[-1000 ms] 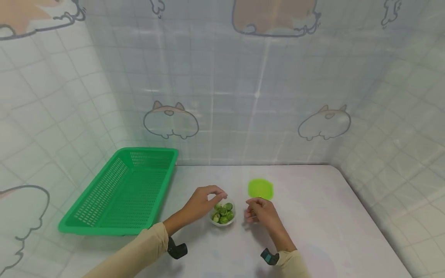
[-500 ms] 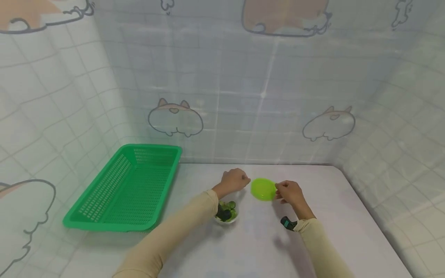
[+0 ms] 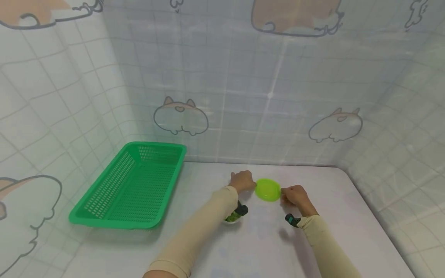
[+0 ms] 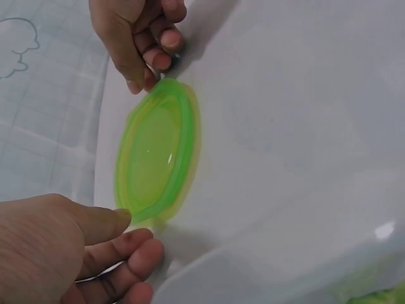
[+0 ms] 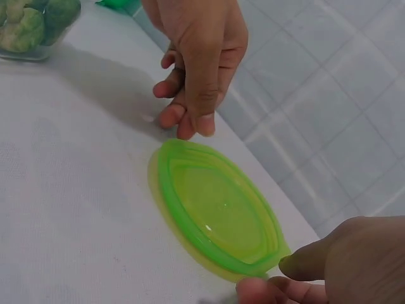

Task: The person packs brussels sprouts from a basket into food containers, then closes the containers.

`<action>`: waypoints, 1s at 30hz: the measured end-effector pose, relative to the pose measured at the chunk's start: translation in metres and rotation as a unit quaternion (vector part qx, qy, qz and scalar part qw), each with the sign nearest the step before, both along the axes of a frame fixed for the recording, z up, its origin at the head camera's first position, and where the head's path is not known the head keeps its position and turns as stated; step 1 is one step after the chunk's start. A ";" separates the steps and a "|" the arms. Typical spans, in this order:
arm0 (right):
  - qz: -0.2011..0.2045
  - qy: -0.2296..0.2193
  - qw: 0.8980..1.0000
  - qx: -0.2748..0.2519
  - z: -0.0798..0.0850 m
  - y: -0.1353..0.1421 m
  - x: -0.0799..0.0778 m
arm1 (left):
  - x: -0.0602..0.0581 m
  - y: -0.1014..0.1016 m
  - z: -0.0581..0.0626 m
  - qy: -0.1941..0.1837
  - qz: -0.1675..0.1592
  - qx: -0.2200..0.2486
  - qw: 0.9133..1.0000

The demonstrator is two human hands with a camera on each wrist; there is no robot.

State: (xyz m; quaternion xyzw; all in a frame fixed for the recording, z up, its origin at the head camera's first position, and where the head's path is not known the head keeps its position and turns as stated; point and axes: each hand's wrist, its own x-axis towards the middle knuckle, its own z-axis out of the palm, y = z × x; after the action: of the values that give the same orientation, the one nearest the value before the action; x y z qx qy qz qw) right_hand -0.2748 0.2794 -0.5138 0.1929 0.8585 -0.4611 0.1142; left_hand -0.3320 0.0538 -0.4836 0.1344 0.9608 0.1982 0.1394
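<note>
A lime-green plastic lid lies low over the white table between both hands. My left hand is at its left edge; in the left wrist view the thumb overlaps the lid's corner, fingers curled below. My right hand pinches the opposite corner, its thumb on top in the right wrist view. A clear container of Brussels sprouts stands nearer me, partly hidden in the head view by my left forearm and wrist camera.
A large green perforated basket stands at the left of the white table. Curtain-like walls printed with tiles and cartoon dogs enclose the back and sides.
Both hands have moved from around the sprout container to the lid, one on each side of it. The left forearm now covers much of the container. The head view has shifted slightly.
</note>
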 end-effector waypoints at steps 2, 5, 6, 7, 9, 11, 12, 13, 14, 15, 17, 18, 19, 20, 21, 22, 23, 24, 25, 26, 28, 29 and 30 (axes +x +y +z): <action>0.000 0.001 1.000 -0.004 -0.001 0.000 0.000 | 0.001 0.001 0.000 -0.002 0.004 0.001 1.000; 0.003 0.001 1.000 -0.005 -0.002 -0.001 -0.001 | 0.002 0.002 -0.001 -0.005 0.010 -0.003 1.000; 0.004 0.001 1.000 -0.003 -0.002 -0.001 -0.001 | 0.002 0.002 -0.002 -0.005 0.011 -0.004 1.000; 0.005 0.000 1.000 -0.004 -0.003 -0.001 -0.001 | 0.001 0.002 -0.002 -0.006 0.013 -0.004 1.000; 0.006 -0.001 1.000 -0.002 -0.004 -0.002 -0.002 | 0.001 0.003 -0.004 -0.009 0.014 -0.007 1.000; 0.010 -0.003 1.000 0.002 -0.004 -0.002 -0.003 | 0.000 0.003 -0.006 -0.011 0.014 -0.008 1.000; 0.010 -0.004 1.000 0.004 -0.004 -0.003 -0.003 | 0.000 0.003 -0.006 -0.013 0.014 -0.007 1.000; 0.009 -0.006 1.000 0.006 -0.004 -0.003 -0.003 | -0.001 0.003 -0.007 -0.015 0.013 -0.007 1.000; 0.009 -0.007 1.000 0.008 -0.004 -0.003 -0.004 | -0.001 0.003 -0.008 -0.016 0.012 -0.007 1.000; 0.012 -0.008 1.000 0.008 -0.004 -0.004 -0.003 | -0.001 0.003 -0.008 -0.017 0.011 -0.006 1.000; 0.010 -0.012 1.000 0.007 -0.004 -0.005 -0.003 | -0.001 0.001 -0.008 -0.016 0.010 0.002 1.000; 0.009 -0.012 1.000 0.006 -0.005 -0.005 -0.003 | -0.001 0.000 -0.009 -0.013 0.009 0.005 1.000; 0.011 -0.009 1.000 0.005 -0.004 -0.006 -0.002 | -0.001 -0.002 -0.009 -0.009 0.008 0.011 1.000; 0.014 -0.005 1.000 0.002 -0.003 -0.007 -0.001 | -0.002 -0.004 -0.009 -0.005 0.008 0.017 1.000; 0.016 -0.001 1.000 -0.002 -0.003 -0.008 0.001 | -0.002 -0.006 -0.009 0.001 0.008 0.025 1.000; 0.016 0.002 1.000 -0.007 -0.001 -0.010 0.002 | -0.002 -0.009 -0.009 0.006 0.009 0.034 0.999; 0.017 0.004 1.000 -0.013 0.000 -0.012 0.003 | -0.002 -0.012 -0.008 0.010 0.009 0.041 0.999; 0.022 0.009 1.000 -0.017 0.001 -0.013 0.005 | -0.002 -0.015 -0.007 0.012 0.008 0.048 0.999; 0.024 0.013 0.999 -0.023 0.003 -0.016 0.006 | -0.002 -0.018 -0.006 0.016 0.006 0.054 0.998; 0.027 0.015 0.999 -0.030 0.005 -0.018 0.008 | -0.001 -0.021 -0.005 0.022 0.006 0.058 0.998; 0.029 0.019 0.999 -0.037 0.008 -0.022 0.011 | 0.001 -0.028 -0.003 0.028 0.004 0.073 0.997; 0.030 0.022 0.998 -0.043 0.009 -0.024 0.012 | 0.002 -0.031 -0.003 0.030 0.004 0.083 0.996; 0.035 0.026 0.998 -0.051 0.010 -0.025 0.013 | 0.004 -0.035 -0.002 0.036 0.006 0.096 0.995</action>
State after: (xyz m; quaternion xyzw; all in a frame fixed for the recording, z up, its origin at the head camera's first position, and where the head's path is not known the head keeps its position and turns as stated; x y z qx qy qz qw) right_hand -0.2615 0.2539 -0.5038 0.1443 0.8428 -0.5050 0.1178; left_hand -0.3278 0.0191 -0.4859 0.1481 0.9427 0.2852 0.0898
